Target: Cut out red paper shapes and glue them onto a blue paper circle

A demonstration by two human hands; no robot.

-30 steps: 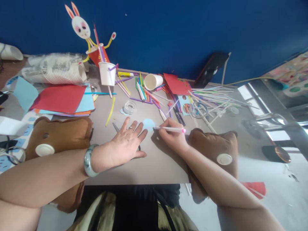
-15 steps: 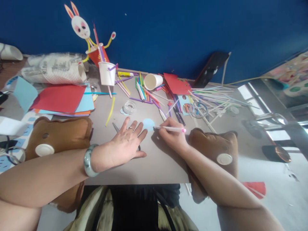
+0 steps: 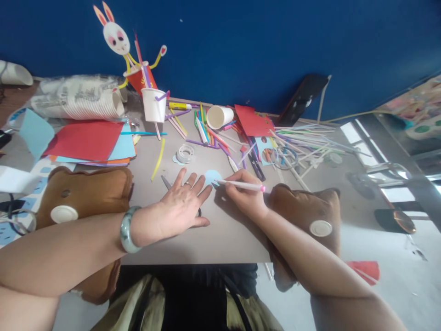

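Observation:
My left hand (image 3: 181, 202) lies palm down on the table with its fingers spread, the fingertips at the left edge of a light blue paper circle (image 3: 213, 176). Under that hand is a pair of scissors (image 3: 166, 182), mostly hidden; a blade tip and part of a dark handle show. Between the fingers of my right hand (image 3: 246, 193) is a white marker pen (image 3: 245, 185) with a pink end. Its tip is over the right part of the circle; whether it touches the paper I cannot tell. A roll of clear tape (image 3: 185, 154) sits just beyond my left hand.
Two brown cushions (image 3: 93, 193) flank the work area. Behind lie loose markers, a paper cup (image 3: 219, 117) and a pile of straws (image 3: 310, 142). Coloured paper (image 3: 84, 140), bagged cups (image 3: 79, 99) and a rabbit figure (image 3: 117, 39) stand at left, a dark phone-like slab (image 3: 303, 99) at the wall.
The marker's tip has shifted left, from the circle's right edge to over the paper, with my right hand moving slightly. My left hand has stayed in place.

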